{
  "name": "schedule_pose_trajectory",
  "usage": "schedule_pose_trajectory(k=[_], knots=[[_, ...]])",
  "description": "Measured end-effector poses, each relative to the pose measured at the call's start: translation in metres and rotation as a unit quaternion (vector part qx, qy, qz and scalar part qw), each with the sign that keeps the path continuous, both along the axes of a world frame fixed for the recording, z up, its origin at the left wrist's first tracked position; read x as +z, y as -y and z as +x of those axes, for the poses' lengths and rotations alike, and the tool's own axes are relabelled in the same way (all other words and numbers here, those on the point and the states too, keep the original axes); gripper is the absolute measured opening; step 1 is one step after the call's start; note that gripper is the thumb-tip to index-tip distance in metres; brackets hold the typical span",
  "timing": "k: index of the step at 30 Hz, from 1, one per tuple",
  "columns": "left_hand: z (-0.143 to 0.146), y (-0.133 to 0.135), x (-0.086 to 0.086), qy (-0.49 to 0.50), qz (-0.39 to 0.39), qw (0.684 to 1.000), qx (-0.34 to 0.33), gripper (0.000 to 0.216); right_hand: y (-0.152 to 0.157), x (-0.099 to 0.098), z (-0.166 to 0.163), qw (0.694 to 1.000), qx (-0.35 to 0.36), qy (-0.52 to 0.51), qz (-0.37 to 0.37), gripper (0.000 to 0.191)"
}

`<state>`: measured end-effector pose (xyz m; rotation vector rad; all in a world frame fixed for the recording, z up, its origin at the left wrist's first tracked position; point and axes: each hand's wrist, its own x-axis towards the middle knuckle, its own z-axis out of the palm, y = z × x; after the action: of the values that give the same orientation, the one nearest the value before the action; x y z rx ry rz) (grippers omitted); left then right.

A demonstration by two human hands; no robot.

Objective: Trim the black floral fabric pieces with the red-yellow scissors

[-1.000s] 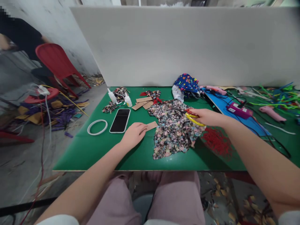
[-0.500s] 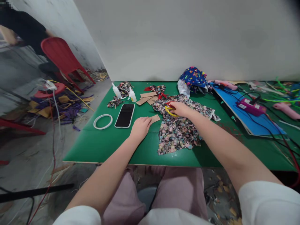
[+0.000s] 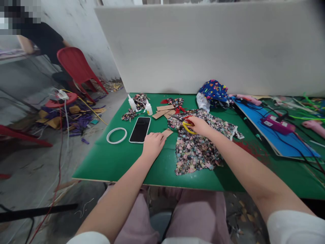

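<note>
My right hand (image 3: 200, 126) is closed round scissors (image 3: 188, 127) with yellow and red handles, above a floral fabric piece (image 3: 194, 152) lying spread on the green table. The blades point left, toward a few brown cardboard strips (image 3: 162, 113) beside dark floral scraps with red bits (image 3: 175, 102). My left hand (image 3: 153, 144) rests on the table with its fingers closed over one end of another cardboard strip (image 3: 167, 133). Just left of that hand lies a phone (image 3: 140, 129), then a white ring (image 3: 116, 135). Two small white bottles (image 3: 148, 108) stand behind the phone, next to floral scraps (image 3: 140, 100).
A blue patterned cloth bundle (image 3: 214, 90) sits at the back. On the right are a blue board (image 3: 279, 132), a purple power strip (image 3: 278, 124), cables and pink glue guns (image 3: 315, 127). A white panel (image 3: 203, 47) closes the back. A person sits by a red chair (image 3: 76, 64) at far left.
The camera view has tilted up slightly, so the table sits lower in the picture. More of the scissor blades shows now. My left hand stays on the cardboard strip.
</note>
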<state>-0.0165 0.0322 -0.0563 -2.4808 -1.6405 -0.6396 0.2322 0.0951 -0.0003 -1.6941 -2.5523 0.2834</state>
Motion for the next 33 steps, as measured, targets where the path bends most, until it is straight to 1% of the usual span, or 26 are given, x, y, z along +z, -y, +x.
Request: schedule_pose_trajectory(k=[2, 5, 7, 8, 9, 11, 14, 17, 19, 21, 22, 23, 25, 28, 30, 33], knots=[[-0.002, 0.001, 0.001, -0.001, 0.006, 1.0, 0.015, 0.025, 0.026, 0.004, 0.004, 1.0, -0.002, 0.007, 0.005, 0.03], [-0.003, 0.003, 0.001, -0.002, 0.005, 1.0, 0.03, 0.024, 0.078, 0.002, 0.012, 0.999, 0.039, 0.019, -0.008, 0.025], [-0.002, 0.004, 0.002, -0.003, 0.001, 0.999, 0.036, 0.026, 0.11, -0.004, 0.018, 0.998, 0.054, 0.037, -0.001, 0.013], [-0.002, 0.005, 0.002, -0.005, -0.001, 0.999, 0.038, 0.026, 0.121, -0.009, 0.021, 0.998, 0.051, 0.044, 0.009, 0.011], [-0.001, 0.006, 0.002, -0.006, -0.003, 0.999, 0.04, 0.027, 0.13, -0.014, 0.024, 0.997, 0.047, 0.051, 0.018, 0.012], [0.001, 0.006, 0.003, -0.007, -0.004, 0.999, 0.044, 0.029, 0.137, -0.023, 0.029, 0.997, 0.042, 0.058, 0.032, 0.014], [0.008, -0.001, 0.006, -0.01, -0.007, 0.999, 0.042, 0.034, 0.131, -0.032, 0.031, 0.996, 0.049, 0.057, 0.051, 0.014], [0.02, -0.02, 0.013, -0.019, -0.026, 0.999, 0.018, 0.034, 0.121, -0.027, 0.032, 0.994, 0.062, 0.047, 0.072, 0.018], [0.03, -0.039, 0.017, -0.029, -0.045, 0.999, -0.009, 0.035, 0.115, -0.014, 0.038, 0.993, 0.066, 0.032, 0.092, 0.017], [0.038, -0.059, 0.021, -0.038, -0.067, 0.997, -0.023, 0.036, 0.108, 0.006, 0.05, 0.991, 0.061, 0.01, 0.119, 0.007], [0.04, -0.068, 0.022, -0.042, -0.081, 0.995, -0.026, 0.034, 0.104, 0.017, 0.059, 0.989, 0.051, -0.003, 0.136, 0.01], [0.041, -0.075, 0.022, -0.045, -0.096, 0.994, -0.028, 0.032, 0.099, 0.029, 0.07, 0.987, 0.037, -0.017, 0.155, 0.015], [0.04, -0.085, 0.022, -0.044, -0.122, 0.991, -0.029, 0.029, 0.087, 0.053, 0.094, 0.981, -0.004, -0.042, 0.191, 0.018], [0.033, -0.088, 0.022, -0.022, -0.152, 0.988, -0.015, 0.026, 0.065, 0.078, 0.132, 0.967, -0.074, -0.065, 0.236, 0.017], [0.026, -0.085, 0.023, 0.002, -0.17, 0.986, 0.0, 0.025, 0.05, 0.085, 0.154, 0.959, -0.12, -0.069, 0.249, 0.017], [0.017, -0.081, 0.03, 0.044, -0.201, 0.978, 0.021, 0.025, 0.029, 0.084, 0.177, 0.948, -0.189, -0.06, 0.249, 0.014]])
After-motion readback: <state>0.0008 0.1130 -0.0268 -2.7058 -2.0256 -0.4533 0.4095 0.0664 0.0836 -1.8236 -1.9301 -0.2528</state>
